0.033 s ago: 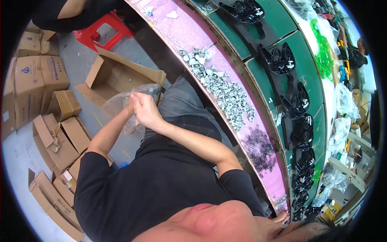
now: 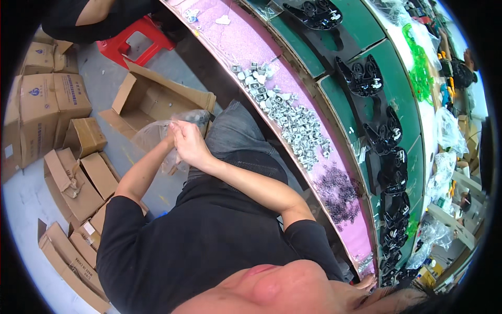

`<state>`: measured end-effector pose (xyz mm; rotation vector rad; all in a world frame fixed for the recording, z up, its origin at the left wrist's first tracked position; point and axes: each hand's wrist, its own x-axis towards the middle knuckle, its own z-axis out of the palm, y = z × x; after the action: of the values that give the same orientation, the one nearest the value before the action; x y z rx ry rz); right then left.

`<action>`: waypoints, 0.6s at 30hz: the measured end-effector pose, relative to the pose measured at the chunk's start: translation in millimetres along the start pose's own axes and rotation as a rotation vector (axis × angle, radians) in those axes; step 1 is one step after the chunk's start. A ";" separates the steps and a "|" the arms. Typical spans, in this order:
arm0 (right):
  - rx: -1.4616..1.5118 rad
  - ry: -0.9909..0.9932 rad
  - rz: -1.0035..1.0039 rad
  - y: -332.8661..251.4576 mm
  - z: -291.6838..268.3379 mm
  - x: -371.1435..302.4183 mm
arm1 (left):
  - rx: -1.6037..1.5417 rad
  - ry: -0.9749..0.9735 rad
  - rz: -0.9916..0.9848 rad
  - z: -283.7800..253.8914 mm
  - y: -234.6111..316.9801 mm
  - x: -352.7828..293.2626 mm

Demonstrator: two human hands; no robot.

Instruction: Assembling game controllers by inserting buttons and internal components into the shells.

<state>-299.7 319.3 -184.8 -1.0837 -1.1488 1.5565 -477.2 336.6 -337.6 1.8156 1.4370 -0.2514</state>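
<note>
Above my lap, next to the open cardboard box [image 2: 162, 102], both hands meet at a clear plastic bag [image 2: 150, 135]. My right hand [image 2: 190, 142] is closed on the bag, its fingers pressed together. My left hand [image 2: 171, 137] pinches the bag from the other side and is partly covered by the right. Loose film spreads out to the left of the hands and hangs below them. A bulging part of the bag shows beyond the right hand, with greyish contents that I cannot make out.
A pink-topped bench [image 2: 251, 31] on my right holds a heap of small grey parts [image 2: 295, 123] and a pile of small dark parts [image 2: 339, 196]. Glossy black housings [image 2: 361, 76] line a green conveyor [image 2: 327, 97]. Cartons [image 2: 39, 104] and a red stool [image 2: 137, 42] stand left.
</note>
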 end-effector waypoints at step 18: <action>0.317 0.064 0.203 15.8 -14.2 28.6 | -0.598 0.102 -0.140 -169.4 97.9 -82.0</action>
<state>-294.8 346.9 -206.7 -1.0499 -0.7345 1.7757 -469.6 387.0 -131.6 1.2566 1.5088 0.1916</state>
